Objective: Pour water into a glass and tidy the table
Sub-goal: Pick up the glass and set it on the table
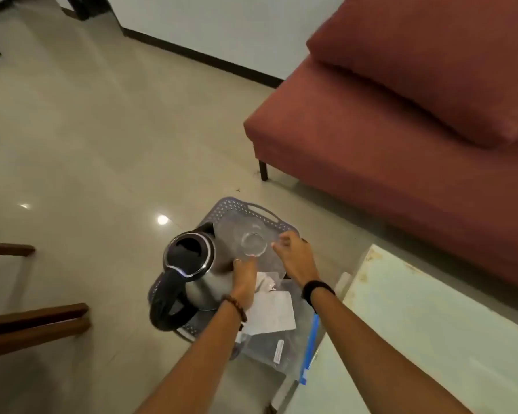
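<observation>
A clear drinking glass [253,243] stands upright in a grey perforated basket [245,209] on the floor. My left hand [245,277] touches the glass's near rim with its fingertips. My right hand [295,255] pinches a clear plastic sheet or bag at the glass's right side. A steel kettle [205,279] with a black lid and black handle stands in the basket's left part, right beside my left hand. White papers [274,312] lie under my wrists.
A red sofa [401,130] fills the right side. A pale glass-topped table [431,339] lies at lower right. A clear zip bag with a blue strip [310,348] hangs off the basket's near end. Wooden chair parts [33,321] stand at left on the tiled floor.
</observation>
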Action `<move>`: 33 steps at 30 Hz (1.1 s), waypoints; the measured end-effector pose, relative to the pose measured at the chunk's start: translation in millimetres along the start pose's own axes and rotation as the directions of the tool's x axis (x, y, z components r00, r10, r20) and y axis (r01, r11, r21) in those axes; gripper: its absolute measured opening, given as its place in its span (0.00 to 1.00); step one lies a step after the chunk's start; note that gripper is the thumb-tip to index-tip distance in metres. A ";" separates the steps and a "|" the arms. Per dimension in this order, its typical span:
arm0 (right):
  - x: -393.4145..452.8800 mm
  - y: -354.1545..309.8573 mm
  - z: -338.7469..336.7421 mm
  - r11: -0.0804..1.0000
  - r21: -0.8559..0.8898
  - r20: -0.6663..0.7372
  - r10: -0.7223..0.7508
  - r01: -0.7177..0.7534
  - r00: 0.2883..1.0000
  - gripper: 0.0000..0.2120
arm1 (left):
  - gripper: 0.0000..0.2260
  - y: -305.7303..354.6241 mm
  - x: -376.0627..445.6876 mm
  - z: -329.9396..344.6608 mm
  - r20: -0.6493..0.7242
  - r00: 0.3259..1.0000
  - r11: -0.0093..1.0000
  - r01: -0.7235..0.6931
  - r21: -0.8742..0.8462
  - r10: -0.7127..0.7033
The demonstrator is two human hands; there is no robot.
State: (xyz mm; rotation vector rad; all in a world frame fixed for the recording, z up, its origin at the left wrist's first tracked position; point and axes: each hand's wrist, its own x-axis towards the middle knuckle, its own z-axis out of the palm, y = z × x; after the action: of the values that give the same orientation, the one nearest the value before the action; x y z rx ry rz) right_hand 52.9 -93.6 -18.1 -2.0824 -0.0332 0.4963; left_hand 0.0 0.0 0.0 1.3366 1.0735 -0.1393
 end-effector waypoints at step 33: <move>-314.8 217.1 -180.1 0.771 0.634 -0.410 0.397 -0.057 0.821 0.12 | 0.20 -210.7 -266.1 148.7 0.395 0.918 0.993 0.000 -0.116 0.046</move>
State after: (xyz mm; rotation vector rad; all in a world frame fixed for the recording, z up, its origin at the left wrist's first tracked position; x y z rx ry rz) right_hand -208.2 -426.0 -9.5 -1.5170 0.6496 0.0370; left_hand -198.2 -312.8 12.8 1.1537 0.7095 -0.3140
